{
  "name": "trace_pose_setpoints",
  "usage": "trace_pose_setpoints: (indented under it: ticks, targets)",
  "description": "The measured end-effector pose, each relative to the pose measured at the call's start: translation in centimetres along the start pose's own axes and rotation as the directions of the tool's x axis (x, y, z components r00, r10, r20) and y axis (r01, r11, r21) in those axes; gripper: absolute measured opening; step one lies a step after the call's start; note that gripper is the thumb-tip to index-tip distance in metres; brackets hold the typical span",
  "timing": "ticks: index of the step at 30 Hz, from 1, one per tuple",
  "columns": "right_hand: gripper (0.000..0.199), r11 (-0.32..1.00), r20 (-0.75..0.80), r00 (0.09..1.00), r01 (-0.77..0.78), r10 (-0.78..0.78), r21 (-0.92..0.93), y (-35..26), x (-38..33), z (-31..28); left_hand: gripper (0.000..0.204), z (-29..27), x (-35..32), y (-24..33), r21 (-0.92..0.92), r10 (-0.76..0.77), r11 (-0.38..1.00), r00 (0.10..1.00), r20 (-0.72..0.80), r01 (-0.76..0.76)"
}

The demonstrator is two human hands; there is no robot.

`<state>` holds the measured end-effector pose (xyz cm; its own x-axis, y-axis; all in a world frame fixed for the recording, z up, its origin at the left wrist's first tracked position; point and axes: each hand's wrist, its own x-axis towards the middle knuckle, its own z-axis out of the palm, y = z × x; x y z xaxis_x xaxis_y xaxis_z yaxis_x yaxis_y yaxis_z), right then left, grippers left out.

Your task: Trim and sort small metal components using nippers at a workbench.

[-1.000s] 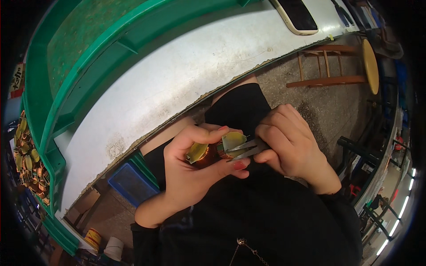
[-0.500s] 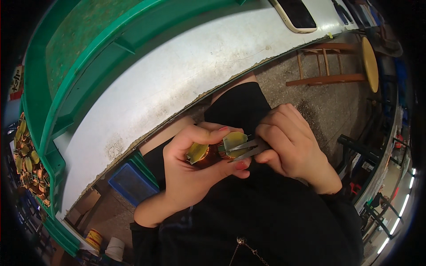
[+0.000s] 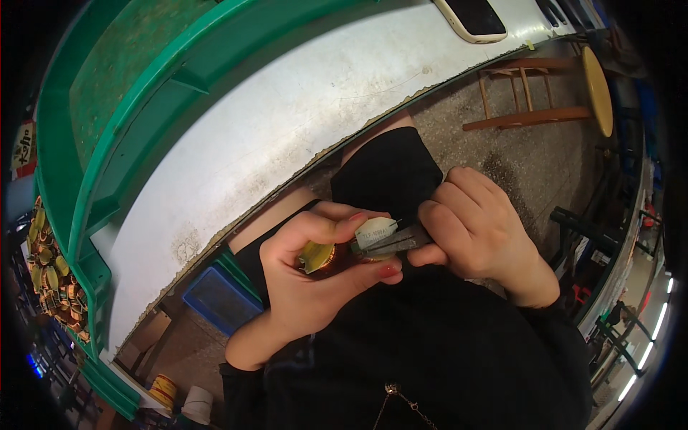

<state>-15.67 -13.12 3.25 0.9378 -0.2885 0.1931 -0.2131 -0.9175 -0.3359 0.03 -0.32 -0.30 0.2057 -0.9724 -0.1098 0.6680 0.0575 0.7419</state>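
Note:
My left hand (image 3: 292, 290) is closed round two copper-wound coils with flat yellow-green plates. One coil (image 3: 319, 258) lies inside the palm. The other coil (image 3: 375, 231) sticks out between thumb and fingertips, its plate pale in the light and facing up. My right hand (image 3: 476, 226) grips a dark grey metal tool (image 3: 398, 241) with two tapered, pointed jaws; its handle is hidden in the fist. The jaws lie close together across the outer coil's plate. Whether they pinch anything there is too small to tell.
A white worktop (image 3: 287, 115) with a chipped edge runs ahead of my lap, with a large green tray (image 3: 150, 115) on it. Many coils (image 3: 57, 276) are heaped at far left. A phone (image 3: 476, 20) lies at the back. Below are a blue bin (image 3: 222, 297) and a wooden stool (image 3: 597, 93).
The tool's jaws have come closer together and lie more over the outer coil's plate. That plate has tilted and looks paler. The whole view has shifted slightly.

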Motion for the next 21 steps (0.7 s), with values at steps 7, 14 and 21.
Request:
trace_pose_setpoints:
  ticks: [7, 14, 21]
  targets:
    - [0.026, 0.993, -0.033, 0.998, -0.047, 0.051, 0.105, 0.0, 0.4, -1.0, 0.043, 0.2, 0.2, 0.4, 0.108, 0.007, 0.994, 1.0, 0.005, -0.007]
    - [0.016, 0.777, 0.178, 0.931, -0.363, 0.318, 0.514, 0.4, 0.5, -2.8, 0.041, 0.3, 0.2, 1.0, -0.275, -0.164, 0.948, 0.987, 0.004, 0.158]
    - [0.012, 0.778, 0.243, 0.937, -0.345, 0.251, 0.526, 1.1, 0.1, -1.8, 0.035, -0.1, 0.2, 0.6, -0.47, -0.237, 0.843, 0.965, 0.111, 0.261]
